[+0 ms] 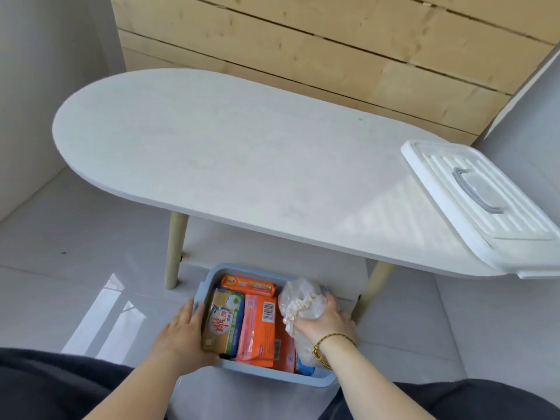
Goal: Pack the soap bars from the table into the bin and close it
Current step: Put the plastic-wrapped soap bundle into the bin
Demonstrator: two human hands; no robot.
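Observation:
A light blue bin [272, 375] stands open on the floor in front of the table. Inside it lie several wrapped soap bars: a yellow-green one [222, 321] at the left, an orange one [248, 284] at the back, and pink-orange ones [259, 331] in the middle. My left hand [181, 334] rests flat on the bin's left rim and the yellow-green bar. My right hand [321, 321] is shut on a clear plastic bag [300, 298] with white contents, at the bin's right side. The white lid [481, 204] with a grey handle lies on the table's right end.
The white oval table [227, 153] stands over the bin, its wooden legs [174, 250] just behind the bin. A wooden slat wall is at the back. The grey tiled floor spreads to the left. My dark-clothed knees fill the bottom edge.

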